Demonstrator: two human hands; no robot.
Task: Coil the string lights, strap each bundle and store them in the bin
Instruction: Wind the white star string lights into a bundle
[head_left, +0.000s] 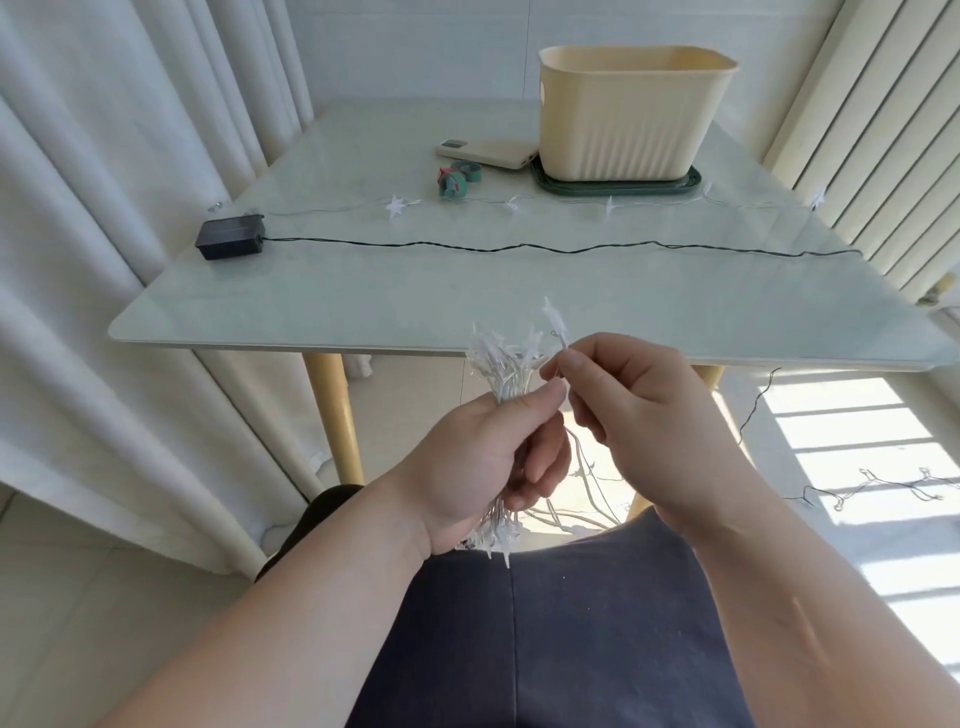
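Note:
My left hand grips a coiled bundle of white star string lights in front of the table's near edge; stars stick out above and below the fist. My right hand pinches the string's thin wire just below a white star beside the bundle. Loose white wire hangs down between my hands. A cream bin stands on a dark green lid at the back of the table. Rolled green and red straps lie to its left.
On the glass table a black battery box with a dark wire runs across to the right edge. Another star string lies behind it. A cream power bank sits by the bin. More wire lies on the floor at right. Curtains flank both sides.

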